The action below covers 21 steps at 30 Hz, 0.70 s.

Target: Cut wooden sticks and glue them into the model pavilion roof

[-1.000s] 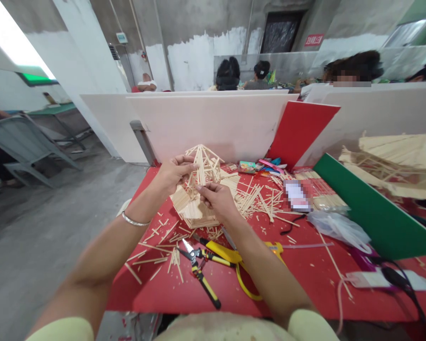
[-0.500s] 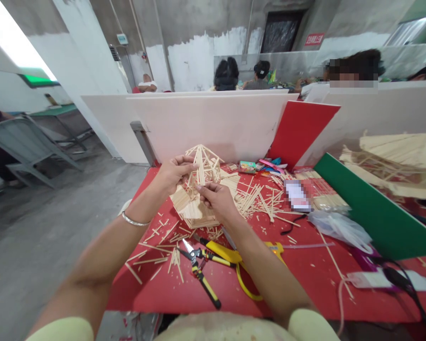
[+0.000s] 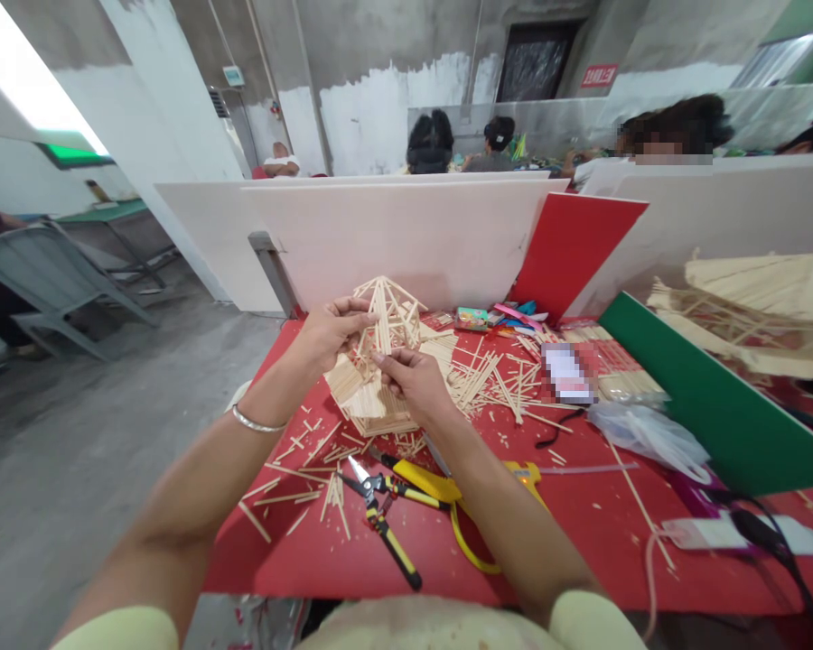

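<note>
A small model built of thin wooden sticks (image 3: 406, 316), with a pointed roof frame, rises over a base of flat stick panels (image 3: 372, 406). At the left of the roof frame, my left hand (image 3: 339, 332) is closed, thumb and fingers pinching its sticks. Lower down, my right hand (image 3: 410, 375) is closed too, its fingertips pinching the bottom end of the strip of sticks that runs down the front of the roof. My fingers cover part of the frame, so its joints there are hidden.
Pruning shears (image 3: 379, 510) and a yellow-handled tool (image 3: 424, 478) lie near my right forearm. Loose sticks (image 3: 481, 384), a phone (image 3: 567, 373), packed sticks (image 3: 623, 366) and a plastic bag (image 3: 643, 433) are on the right. White boards (image 3: 406, 235) and a green board (image 3: 718, 406) border the red table.
</note>
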{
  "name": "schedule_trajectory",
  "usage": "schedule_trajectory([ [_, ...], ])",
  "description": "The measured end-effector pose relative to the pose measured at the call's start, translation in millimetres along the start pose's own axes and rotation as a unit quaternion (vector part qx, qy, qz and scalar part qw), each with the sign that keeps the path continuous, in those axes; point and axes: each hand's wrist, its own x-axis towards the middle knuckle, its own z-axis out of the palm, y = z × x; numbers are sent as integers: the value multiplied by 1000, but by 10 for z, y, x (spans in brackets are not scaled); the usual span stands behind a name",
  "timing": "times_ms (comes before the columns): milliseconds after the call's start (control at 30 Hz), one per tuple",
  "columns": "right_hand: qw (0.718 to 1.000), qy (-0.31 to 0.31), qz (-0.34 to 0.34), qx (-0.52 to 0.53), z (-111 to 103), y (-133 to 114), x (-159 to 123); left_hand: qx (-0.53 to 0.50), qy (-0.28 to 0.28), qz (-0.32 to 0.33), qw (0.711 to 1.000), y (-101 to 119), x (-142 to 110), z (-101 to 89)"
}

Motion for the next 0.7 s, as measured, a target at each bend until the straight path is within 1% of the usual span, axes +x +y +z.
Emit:
schedule_trajectory([
  [700,1000,-6,-4,0,-11,17,2,3,1,-2,1000,4,-9,1],
])
